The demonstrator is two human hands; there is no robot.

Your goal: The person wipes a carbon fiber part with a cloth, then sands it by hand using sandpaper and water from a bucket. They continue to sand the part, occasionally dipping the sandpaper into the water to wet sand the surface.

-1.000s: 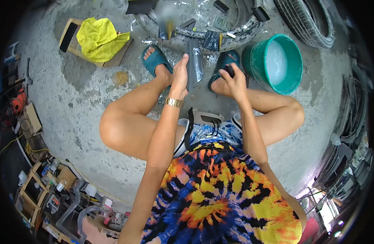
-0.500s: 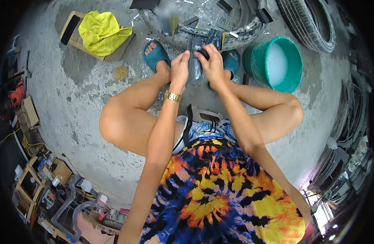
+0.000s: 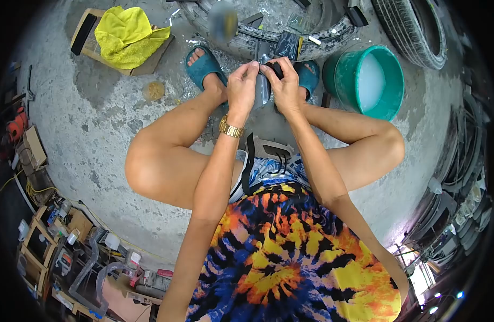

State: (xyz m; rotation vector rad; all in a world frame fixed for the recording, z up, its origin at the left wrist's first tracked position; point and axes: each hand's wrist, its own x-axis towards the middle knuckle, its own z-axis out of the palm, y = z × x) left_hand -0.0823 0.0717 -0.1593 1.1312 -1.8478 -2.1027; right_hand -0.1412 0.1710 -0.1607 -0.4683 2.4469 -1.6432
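Between my feet, a dark, wet, glossy strip (image 3: pixel 265 90) points up and down the view. My left hand (image 3: pixel 242 91), below a gold watch (image 3: pixel 231 127), pinches its left edge near the upper end. On the other side, my right hand (image 3: pixel 283 85) is closed round a small black object (image 3: pixel 276 70), with its thumb and fingertips at the strip. The fingertips of both hands nearly meet over it. What the black object is cannot be made out. Just above lies a dark packet with a yellow edge (image 3: pixel 288 45) by the tire rim.
A green bucket (image 3: pixel 359 80) of cloudy liquid stands right of my right foot. Beyond my feet lies a tire (image 3: pixel 333 43) with dark pieces; another tire (image 3: pixel 405 32) is upper right. A yellow cloth (image 3: pixel 130 37) lies on a wooden board (image 3: pixel 91 49), upper left.
Both hands have come closer together at the strip, the left one moving right and the right one slightly right and down. The view has shifted a little.
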